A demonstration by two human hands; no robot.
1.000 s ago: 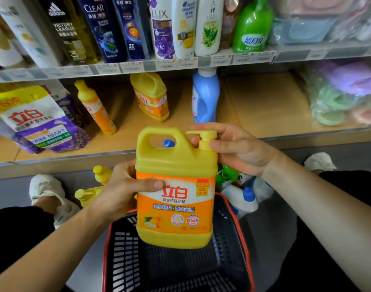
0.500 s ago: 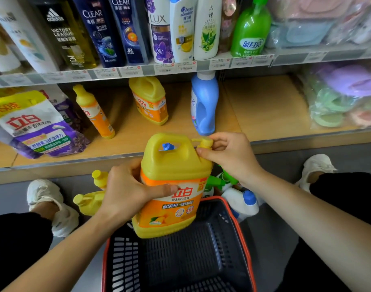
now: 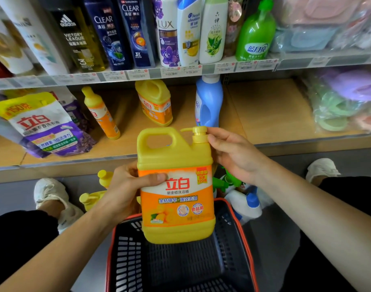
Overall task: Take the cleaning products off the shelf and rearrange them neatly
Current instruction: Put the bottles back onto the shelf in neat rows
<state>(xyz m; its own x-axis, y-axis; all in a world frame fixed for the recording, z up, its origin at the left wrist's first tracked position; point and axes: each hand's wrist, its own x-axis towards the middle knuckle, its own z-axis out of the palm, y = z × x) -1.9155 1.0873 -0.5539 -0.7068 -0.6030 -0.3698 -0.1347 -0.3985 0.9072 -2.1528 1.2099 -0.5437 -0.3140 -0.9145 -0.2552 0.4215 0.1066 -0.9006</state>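
— While it hangs upright above the basket (image 3: 239, 220), what does the jug (image 3: 176, 186) look like?

— Bright yellow plastic, squarish, with a moulded loop handle on top and a yellow pump at its right shoulder. An orange and white label with red characters and printed lemons covers its front.

— How do the hands hold it?

— The left hand (image 3: 125, 192) wraps the jug's left side, thumb pressed across the label, fingers hidden behind. The right hand (image 3: 233, 154) rests at the right shoulder, its fingertips closed on the pump; both forearms reach in from the lower corners.

— And where is it, exactly?

— In front of the lower shelf (image 3: 264, 106), its base just over the basket's far edge, not touching the mesh.

— What else is near?

— On the pale wooden shelf stand a smaller yellow jug (image 3: 155, 102), a slim yellow bottle (image 3: 100, 112) leaning, a glossy blue bottle (image 3: 208, 100), and a soft purple pouch (image 3: 43, 125). The basket is black slotted plastic with a red rim. More bottles (image 3: 243, 199) lie on the grey floor beyond it.
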